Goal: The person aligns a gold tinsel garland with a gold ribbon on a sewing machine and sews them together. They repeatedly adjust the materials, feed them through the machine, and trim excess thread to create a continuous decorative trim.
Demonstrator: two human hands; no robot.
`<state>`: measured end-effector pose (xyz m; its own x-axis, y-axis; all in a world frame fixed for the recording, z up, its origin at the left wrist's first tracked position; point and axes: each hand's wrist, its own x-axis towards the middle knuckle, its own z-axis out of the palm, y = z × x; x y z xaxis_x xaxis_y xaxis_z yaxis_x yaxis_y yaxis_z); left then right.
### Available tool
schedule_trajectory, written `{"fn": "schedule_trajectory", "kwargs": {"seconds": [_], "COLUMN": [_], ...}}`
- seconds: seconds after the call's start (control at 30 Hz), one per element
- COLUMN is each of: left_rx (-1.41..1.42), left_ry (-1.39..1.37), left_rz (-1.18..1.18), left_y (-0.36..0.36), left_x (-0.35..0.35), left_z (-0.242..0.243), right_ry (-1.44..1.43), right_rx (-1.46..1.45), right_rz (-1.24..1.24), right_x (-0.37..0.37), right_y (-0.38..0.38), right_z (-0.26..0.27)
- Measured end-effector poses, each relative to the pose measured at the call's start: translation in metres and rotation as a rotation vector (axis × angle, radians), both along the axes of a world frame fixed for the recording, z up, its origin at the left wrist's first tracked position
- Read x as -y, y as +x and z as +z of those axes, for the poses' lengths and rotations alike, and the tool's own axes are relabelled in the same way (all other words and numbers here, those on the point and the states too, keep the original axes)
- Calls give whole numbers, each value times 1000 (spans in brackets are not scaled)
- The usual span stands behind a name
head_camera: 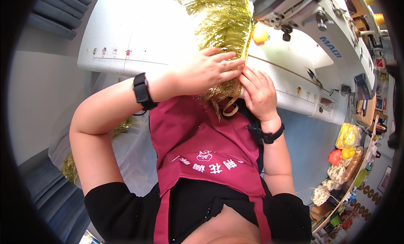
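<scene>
A strip of gold tinsel fringe [225,32] runs over the white sewing-machine table, its sparkling strands spread leftward from a gold edge band [247,43]. My left hand [208,70] lies flat across the fringe, fingers spread, the fingertips reaching the band. At the table's front edge, my right hand [260,91] has its fingertips closed on the band, close against the left fingertips; the exact pinch is hidden. Below the hands, the fringe's end and a curled gold ribbon tail [232,110] hang over my maroon apron [202,130]. The sewing-machine head [277,10] stands beyond, at the upper right.
The white table [126,65] carries a printed ruler scale along its front edge. An orange-yellow round object [260,34] sits by the machine, with thread snips [314,78] farther right. A clear plastic bag [135,158] with gold tinsel is at left. Bagged yellow items [348,135] lie at right.
</scene>
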<state>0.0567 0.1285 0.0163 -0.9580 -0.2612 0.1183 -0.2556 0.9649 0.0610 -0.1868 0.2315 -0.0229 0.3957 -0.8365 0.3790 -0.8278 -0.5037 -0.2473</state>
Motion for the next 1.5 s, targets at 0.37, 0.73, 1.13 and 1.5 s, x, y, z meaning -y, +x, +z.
{"fn": "schedule_trajectory", "kwargs": {"seconds": [0.37, 0.73, 1.13, 1.5], "left_rx": [165, -355, -258, -528], "left_ry": [79, -60, -113, -37], "left_rz": [325, 349, 292, 314], "left_y": [105, -17, -48, -26], "left_x": [30, -49, -46, -46], "left_z": [18, 5, -31, -38], "right_ry": [-64, -238, -320, -179], "right_rx": [49, -28, 259, 116], "right_rz": [-2, -131, -40, 84], "right_x": [-1, -34, -35, -25], "right_y": [-6, 2, 16, 1], "right_z": [-15, -55, -32, -38]}}
